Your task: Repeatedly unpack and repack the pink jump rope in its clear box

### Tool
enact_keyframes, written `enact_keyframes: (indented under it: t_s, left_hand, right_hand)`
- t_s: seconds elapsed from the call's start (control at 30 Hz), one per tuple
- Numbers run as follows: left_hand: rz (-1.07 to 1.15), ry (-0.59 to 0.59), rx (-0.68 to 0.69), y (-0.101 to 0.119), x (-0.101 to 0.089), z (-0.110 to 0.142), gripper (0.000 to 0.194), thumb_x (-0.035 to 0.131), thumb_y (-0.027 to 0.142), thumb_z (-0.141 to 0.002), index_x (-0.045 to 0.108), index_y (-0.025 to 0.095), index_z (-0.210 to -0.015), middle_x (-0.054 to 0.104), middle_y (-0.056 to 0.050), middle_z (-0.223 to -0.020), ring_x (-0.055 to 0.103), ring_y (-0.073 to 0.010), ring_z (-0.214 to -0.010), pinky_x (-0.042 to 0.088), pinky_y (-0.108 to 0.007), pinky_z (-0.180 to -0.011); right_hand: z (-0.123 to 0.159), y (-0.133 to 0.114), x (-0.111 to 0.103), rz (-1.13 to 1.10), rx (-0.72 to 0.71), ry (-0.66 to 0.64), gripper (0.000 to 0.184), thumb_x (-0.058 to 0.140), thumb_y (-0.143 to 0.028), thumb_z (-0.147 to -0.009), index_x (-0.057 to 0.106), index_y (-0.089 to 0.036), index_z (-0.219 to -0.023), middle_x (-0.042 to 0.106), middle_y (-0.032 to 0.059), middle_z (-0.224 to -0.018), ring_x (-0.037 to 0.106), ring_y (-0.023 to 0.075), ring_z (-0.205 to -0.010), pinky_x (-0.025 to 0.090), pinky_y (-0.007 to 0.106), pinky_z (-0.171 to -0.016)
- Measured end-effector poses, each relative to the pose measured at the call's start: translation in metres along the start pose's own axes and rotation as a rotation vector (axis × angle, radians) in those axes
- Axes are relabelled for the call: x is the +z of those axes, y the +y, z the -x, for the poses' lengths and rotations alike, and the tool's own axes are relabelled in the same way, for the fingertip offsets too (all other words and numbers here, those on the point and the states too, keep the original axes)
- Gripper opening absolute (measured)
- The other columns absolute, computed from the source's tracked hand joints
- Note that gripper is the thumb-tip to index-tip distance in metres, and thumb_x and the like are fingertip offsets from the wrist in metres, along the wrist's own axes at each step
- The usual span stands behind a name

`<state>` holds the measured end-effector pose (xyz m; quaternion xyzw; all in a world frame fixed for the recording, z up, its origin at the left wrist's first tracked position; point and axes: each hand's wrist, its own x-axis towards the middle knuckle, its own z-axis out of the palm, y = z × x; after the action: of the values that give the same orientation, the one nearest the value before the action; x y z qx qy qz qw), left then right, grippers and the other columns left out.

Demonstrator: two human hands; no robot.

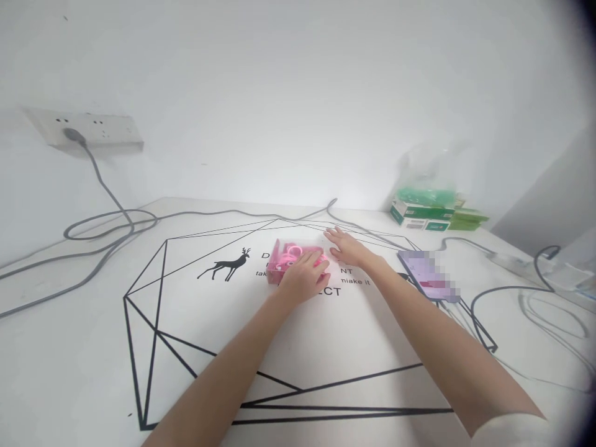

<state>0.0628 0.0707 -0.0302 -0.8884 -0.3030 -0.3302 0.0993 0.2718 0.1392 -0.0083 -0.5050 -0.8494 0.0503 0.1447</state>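
Observation:
A small clear box holding pink items (pixel 285 256) lies near the middle of the white table (pixel 93 347), over printed black lettering. My left hand (pixel 303 278) rests on the box's near right part, fingers curled over it. My right hand (pixel 348 247) lies flat beside the box's right edge, fingers stretched out and touching its corner. What the pink items are is unclear.
A phone (pixel 431 276) lies to the right of my right hand. Green and white boxes (pixel 431 214) under a clear bag stand at the back right. Grey cables (pixel 112 226) run from a wall socket (pixel 86 130) across the table's back; more cables (pixel 526 298) loop at right.

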Motion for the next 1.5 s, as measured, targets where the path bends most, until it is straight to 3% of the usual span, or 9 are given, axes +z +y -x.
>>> enact_keyframes:
  t_s: [0.2, 0.33, 0.43, 0.73, 0.87, 0.97, 1.13, 1.4, 1.5]
  left_hand:
    - [-0.033, 0.038, 0.024, -0.001, 0.003, 0.001, 0.013, 0.055, 0.021, -0.091, 0.063, 0.016, -0.1, 0.06, -0.017, -0.127, 0.058, -0.0296, -0.118, 0.054, -0.045, -0.095]
    - [-0.036, 0.039, 0.019, -0.001, 0.004, 0.002, 0.016, 0.055, 0.022, -0.091, 0.063, 0.014, -0.103, 0.061, -0.018, -0.124, 0.058, -0.03, -0.118, 0.055, -0.044, -0.094]
    - [-0.047, 0.042, 0.019, 0.0, 0.005, 0.001, 0.016, 0.055, 0.022, -0.092, 0.064, 0.014, -0.102, 0.061, -0.019, -0.125, 0.059, -0.0298, -0.117, 0.055, -0.043, -0.092]
    - [-0.052, 0.061, 0.014, 0.0, 0.003, 0.001, 0.015, 0.053, 0.021, -0.092, 0.064, 0.015, -0.1, 0.063, -0.017, -0.121, 0.06, -0.0284, -0.115, 0.058, -0.04, -0.087]
    - [-0.051, 0.054, 0.024, 0.001, 0.001, 0.0, 0.018, 0.053, 0.021, -0.092, 0.064, 0.014, -0.105, 0.064, -0.017, -0.12, 0.061, -0.0274, -0.113, 0.057, -0.042, -0.091]
    - [-0.043, 0.043, 0.031, 0.002, 0.0, -0.001, 0.019, 0.052, 0.021, -0.092, 0.063, 0.014, -0.106, 0.065, -0.016, -0.118, 0.062, -0.0271, -0.111, 0.057, -0.042, -0.091]
    - [-0.031, 0.045, 0.018, 0.002, 0.001, -0.001, 0.017, 0.053, 0.021, -0.092, 0.064, 0.015, -0.104, 0.064, -0.016, -0.121, 0.061, -0.0279, -0.114, 0.058, -0.041, -0.087]
    - [-0.076, 0.065, 0.0, 0.005, 0.004, 0.0, 0.018, 0.054, 0.019, -0.091, 0.064, 0.017, -0.105, 0.063, -0.014, -0.125, 0.061, -0.0267, -0.112, 0.057, -0.041, -0.089]
    - [-0.097, 0.071, -0.001, 0.006, 0.005, -0.001, 0.019, 0.054, 0.018, -0.089, 0.064, 0.018, -0.105, 0.064, -0.013, -0.124, 0.061, -0.0267, -0.111, 0.054, -0.042, -0.093]
  right_hand:
    - [-0.009, 0.001, -0.004, 0.127, -0.066, -0.078, 0.063, 0.049, -0.019, -0.091, 0.038, -0.017, -0.152, 0.033, 0.0095, -0.161, 0.021, 0.0336, -0.151, 0.028, 0.051, -0.118]
    - [-0.01, 0.0, -0.003, 0.124, -0.111, -0.06, 0.054, 0.053, -0.018, -0.089, 0.05, -0.018, -0.143, 0.053, 0.0111, -0.147, 0.045, 0.0294, -0.139, 0.038, 0.046, -0.112]
    - [-0.007, -0.003, -0.003, 0.133, -0.09, -0.033, 0.052, 0.057, -0.021, -0.088, 0.053, -0.018, -0.14, 0.059, 0.0132, -0.139, 0.054, 0.0285, -0.129, 0.042, 0.044, -0.106]
    - [0.015, -0.019, 0.007, 0.18, 0.017, 0.036, 0.07, 0.066, -0.031, -0.084, 0.041, -0.019, -0.148, 0.061, 0.0131, -0.137, 0.054, 0.0298, -0.128, 0.038, 0.049, -0.109]
    - [0.027, -0.03, 0.016, 0.209, 0.068, 0.088, 0.062, 0.057, -0.025, -0.089, 0.04, -0.014, -0.148, 0.058, 0.0169, -0.14, 0.05, 0.0296, -0.134, 0.029, 0.054, -0.116]
    - [0.035, -0.032, 0.023, 0.168, 0.084, 0.079, 0.059, 0.048, -0.025, -0.094, 0.036, -0.009, -0.15, 0.055, 0.0195, -0.143, 0.046, 0.03, -0.138, 0.028, 0.054, -0.116]
    - [0.044, -0.024, 0.025, -0.013, 0.039, 0.053, 0.053, 0.041, -0.027, -0.098, 0.039, -0.016, -0.15, 0.049, 0.0126, -0.151, 0.038, 0.0272, -0.145, 0.027, 0.052, -0.118]
    - [0.047, -0.024, 0.015, -0.247, 0.072, 0.095, 0.05, 0.035, -0.018, -0.096, 0.051, -0.022, -0.144, 0.059, 0.0073, -0.141, 0.054, 0.0238, -0.133, 0.034, 0.048, -0.117]
    - [0.047, -0.022, 0.019, -0.27, 0.097, 0.117, 0.054, 0.035, -0.014, -0.092, 0.053, -0.023, -0.142, 0.058, 0.006, -0.143, 0.054, 0.0219, -0.133, 0.028, 0.048, -0.12]
